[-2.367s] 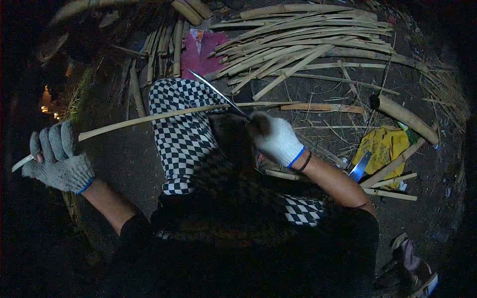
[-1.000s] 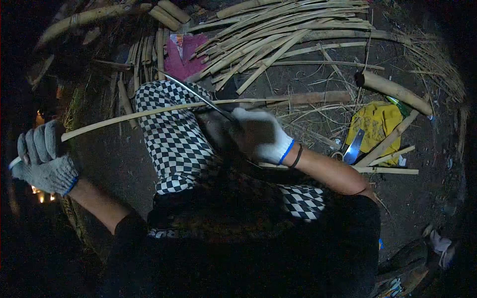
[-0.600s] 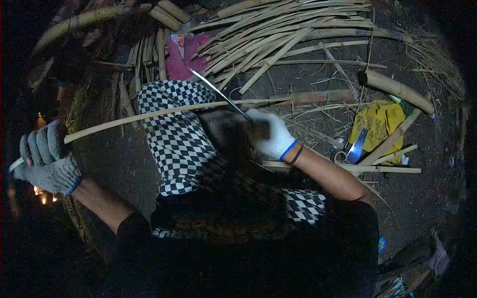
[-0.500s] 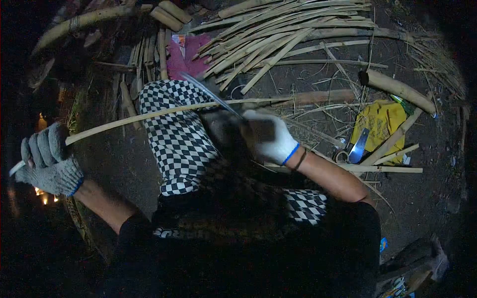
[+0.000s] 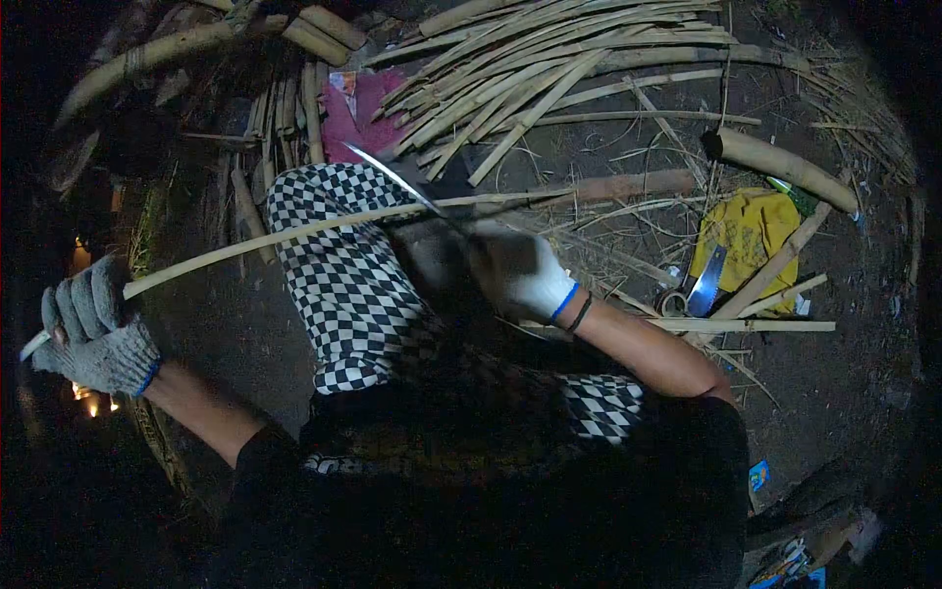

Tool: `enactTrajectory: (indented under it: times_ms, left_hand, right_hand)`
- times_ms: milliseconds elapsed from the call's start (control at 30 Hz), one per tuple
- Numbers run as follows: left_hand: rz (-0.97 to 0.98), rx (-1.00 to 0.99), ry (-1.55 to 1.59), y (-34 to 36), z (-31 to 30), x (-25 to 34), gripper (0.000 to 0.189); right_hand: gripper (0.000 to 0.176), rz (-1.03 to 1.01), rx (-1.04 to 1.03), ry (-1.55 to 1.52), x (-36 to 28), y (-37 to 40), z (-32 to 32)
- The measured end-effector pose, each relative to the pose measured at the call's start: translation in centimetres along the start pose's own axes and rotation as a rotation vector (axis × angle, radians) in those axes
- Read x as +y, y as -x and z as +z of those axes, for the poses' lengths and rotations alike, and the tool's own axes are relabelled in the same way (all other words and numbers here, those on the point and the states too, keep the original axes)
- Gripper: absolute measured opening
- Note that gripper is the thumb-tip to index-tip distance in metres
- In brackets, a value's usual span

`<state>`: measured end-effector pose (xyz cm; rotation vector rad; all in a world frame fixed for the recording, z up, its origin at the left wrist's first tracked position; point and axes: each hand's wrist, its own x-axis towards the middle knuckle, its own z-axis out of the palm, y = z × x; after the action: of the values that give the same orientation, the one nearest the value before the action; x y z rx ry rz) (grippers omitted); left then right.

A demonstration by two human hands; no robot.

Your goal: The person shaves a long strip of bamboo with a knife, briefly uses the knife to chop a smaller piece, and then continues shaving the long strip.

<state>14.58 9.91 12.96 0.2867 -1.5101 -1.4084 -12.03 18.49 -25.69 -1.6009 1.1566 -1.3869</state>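
My left hand (image 5: 93,324), in a grey knit glove, is closed round one end of a long, slightly bent bamboo strip (image 5: 265,242). The strip runs across my checkered trouser leg (image 5: 343,285) to the right. In a white glove, my right hand (image 5: 525,275) is closed and partly blurred. It grips a knife, whose long blade (image 5: 388,175) points up and left and crosses the strip near its middle. Shadow and the glove hide most of the knife's handle. The strip's far end lies near a thicker bamboo piece (image 5: 638,184).
A pile of split bamboo strips (image 5: 549,59) lies at the top. On the right are a yellow cloth (image 5: 751,231), a saw blade (image 5: 706,285), a tape roll (image 5: 672,302) and a bamboo pole (image 5: 785,169). Small flames (image 5: 93,401) glow beyond my left hand.
The knife blade and my right hand have shifted slightly left, with the blade still across the strip. My left hand keeps its hold. The whole view has moved a little.
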Motion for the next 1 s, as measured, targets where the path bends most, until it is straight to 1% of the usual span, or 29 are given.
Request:
enactTrajectory:
  times_ms: [33,100,133,167,200,233,300,333,367,433,467,533,567,600,633,667,700,733,833,900,933,967,1000]
  left_hand:
    - [-0.025,-0.043,0.008,-0.1,0.1,-0.1,0.062]
    - [-0.046,-0.085,-0.003,0.0,-0.4,0.1,0.052]
    - [-0.056,-0.097,-0.013,0.0,-0.5,0.2,0.048]
    - [-0.060,-0.108,-0.025,0.1,-0.8,0.3,0.043]
    - [-0.066,-0.119,-0.048,0.2,-1.0,0.5,0.039]
    - [-0.066,-0.116,-0.065,0.4,-1.2,0.5,0.035]
    - [-0.052,-0.113,-0.121,0.8,-2.3,1.1,0.027]
    - [-0.055,-0.118,-0.148,0.8,-2.9,1.3,0.023]
    - [-0.044,-0.116,-0.180,0.9,-3.6,1.6,0.020]
    - [-0.001,-0.093,-0.260,1.0,-5.7,2.8,0.016]
    - [0.009,-0.085,-0.285,1.0,-6.3,3.1,0.016]
    - [0.010,-0.090,-0.295,0.6,-6.3,3.1,0.017]
    - [-0.043,-0.146,-0.211,0.6,-5.9,2.8,0.016]
    - [-0.094,-0.202,-0.130,0.4,-5.1,2.4,0.015]
    - [-0.091,-0.204,-0.124,0.0,-3.5,1.8,0.015]
    - [-0.130,-0.248,-0.146,-0.3,-1.7,1.3,0.016]
    - [-0.167,-0.291,-0.170,-0.4,-0.8,1.1,0.018]
    - [-0.159,-0.294,-0.169,-0.2,-1.4,1.4,0.018]
    - [0.000,-0.153,-0.418,1.8,-6.1,3.8,0.023]
    - [0.105,-0.060,-0.570,2.3,-8.2,4.5,0.027]
    - [0.111,-0.061,-0.564,2.3,-8.1,4.0,0.027]
    - [0.072,-0.097,-0.457,2.1,-7.3,3.3,0.026]
    - [0.042,-0.139,-0.349,1.6,-6.5,2.5,0.026]
  right_hand:
    - [0.024,0.004,0.000,-0.004,0.3,0.2,-0.1]
    - [0.028,0.118,-0.019,-0.148,1.8,0.7,-0.7]
    - [0.029,-0.100,0.179,0.121,4.1,1.2,-1.0]
    - [0.022,0.281,-0.124,0.451,2.8,0.3,-3.3]
    - [0.024,0.320,-0.109,0.434,6.8,0.2,-2.8]
    - [0.029,0.424,-0.075,0.461,6.7,0.2,-3.6]
    - [0.027,0.478,-0.045,0.579,6.0,0.0,-2.7]
    - [0.020,0.442,-0.049,0.563,5.6,0.1,-2.5]
    - [0.020,0.442,-0.044,0.563,6.5,0.2,-1.6]
    - [0.014,0.127,0.174,-0.319,10.0,0.5,1.0]
    - [0.014,0.127,0.176,-0.321,10.9,0.6,1.9]
    - [0.014,0.154,0.195,-0.466,12.4,0.6,2.9]
    - [0.014,0.166,0.205,-0.531,13.0,0.7,2.9]
    - [0.014,0.166,0.208,-0.525,11.9,0.5,1.2]
    - [0.017,0.306,0.055,0.018,9.3,0.1,-1.9]
    - [0.021,0.432,-0.102,0.562,8.1,0.2,-4.2]
    - [0.028,0.359,-0.053,0.543,10.6,1.2,-4.7]
    - [0.027,0.353,-0.076,0.564,11.5,1.6,-5.1]
    - [0.026,0.350,-0.109,0.588,11.5,1.4,-5.5]
    - [0.026,0.363,-0.108,0.597,11.0,1.5,-5.8]
    - [0.026,0.329,-0.068,0.601,10.7,1.7,-5.9]
    - [0.026,0.292,-0.026,0.604,10.4,1.8,-6.0]
    - [0.027,0.302,-0.011,0.589,9.8,2.4,-6.8]
